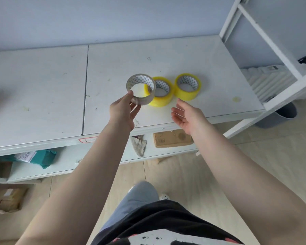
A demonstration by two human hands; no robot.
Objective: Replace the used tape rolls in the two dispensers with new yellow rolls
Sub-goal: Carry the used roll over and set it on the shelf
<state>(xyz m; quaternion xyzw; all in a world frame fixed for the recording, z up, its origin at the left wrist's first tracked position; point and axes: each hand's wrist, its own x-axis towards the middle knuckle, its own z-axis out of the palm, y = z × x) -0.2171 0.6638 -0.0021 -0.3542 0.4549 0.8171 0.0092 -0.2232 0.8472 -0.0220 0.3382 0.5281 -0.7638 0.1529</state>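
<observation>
Obs: Tape rolls, three, on white worktable [166, 55]. Two full yellow rolls [160, 91] [188, 86] flat, side by side near front edge — likely staged as the replacements.

Rec: And the thin one?

Obs: Nearly spent roll [140, 89], mostly bare core, pinched at its rim by left hand [125, 110], held in front of the nearer yellow roll. Probably being set aside. Right hand [185, 114] hangs palm up, fingers relaxed, holding nothing, just beside the yellow rolls.

Rec: Writing?

Obs: Cores show a printed pattern only. Red-bordered label [87, 139] on table edge, unreadable. No dispenser clearly seen.
</observation>
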